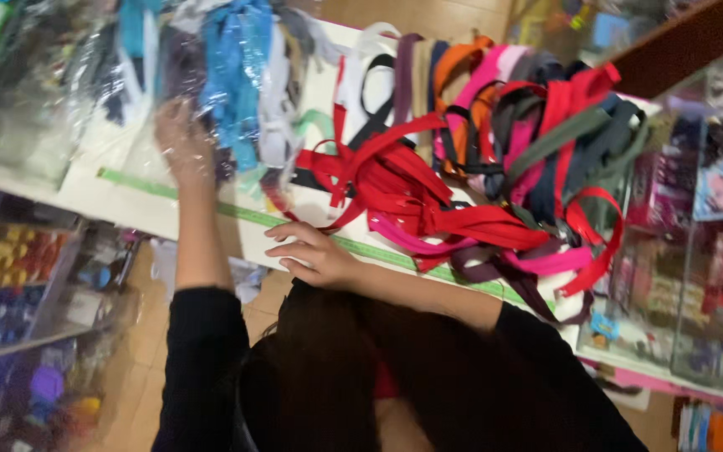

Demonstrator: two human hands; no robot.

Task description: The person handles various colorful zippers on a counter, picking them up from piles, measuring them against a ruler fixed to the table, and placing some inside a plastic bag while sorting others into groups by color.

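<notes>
The left hand is up on a clear plastic bag, fingers spread flat against it. It's blurry, so whether it's actually gripping the plastic is hard to tell. The bag is stuffed with zippers, mostly blue ones, plus some white and dark ones beside them. Their long axes run away from the person, roughly in line with the forearm below the hand.

The right hand rests at the near edge of the white table, fingers loosely apart and pointing left, holding nothing. Just past its fingertips a green tape measure lies flat along the table edge, running from under the left hand, past the right hand and on to the right.

Right of and beyond the right hand sits a loose pile: red zippers nearest, tangled and looped, with pink ones trailing along the tape, then orange, grey and purple further out.

More clear bags sit left of the left hand, contents too blurred to make out.
</notes>
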